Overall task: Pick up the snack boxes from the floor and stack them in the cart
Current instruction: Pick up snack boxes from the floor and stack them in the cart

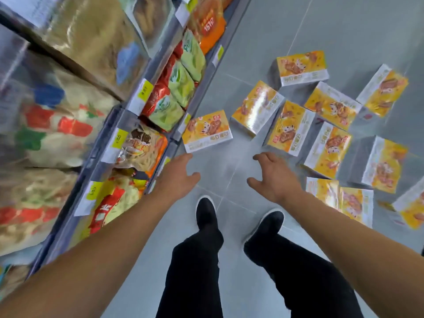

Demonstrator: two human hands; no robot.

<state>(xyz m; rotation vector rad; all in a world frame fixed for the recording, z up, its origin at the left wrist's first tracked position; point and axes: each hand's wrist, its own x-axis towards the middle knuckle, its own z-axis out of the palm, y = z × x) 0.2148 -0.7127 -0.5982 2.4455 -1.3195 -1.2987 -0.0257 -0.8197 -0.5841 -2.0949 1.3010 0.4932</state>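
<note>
Both hands out in front, nothing in either. My left hand (177,174) has fingers straight-ish and spread, thumb out to the inside. My right hand (274,176) is relaxed too, fingers loosely bent and apart, thumb toward the left one. Neither touches a box.

Snack boxes are all on the floor (263,31) past my fingertips, scattered ahead and off to the right. Nearest one, the near box (207,131), lies just beyond my left fingertips, flat w/ its printed face up, hard against the foot of the shelf (202,88). Its long axis runs roughly crosswise to my fingers, tilted a bit, far-right corner higher in view. Left hand is clearly the closer one; right hand would have to cross over.

Off my right fingertips, slightly ahead and outward, the upright box (291,127) stands on an edge, leaning among others. So right hand's natural target is that one, I'd say.

More boxes lie further right and behind it, approx a dozen in all, some cut off at frame edge. No cart in view, so can't tell which way I'd carry. Judging by this, the pick-up has barely started: next move prob. needs left fingers to span the near box's short side.
</note>
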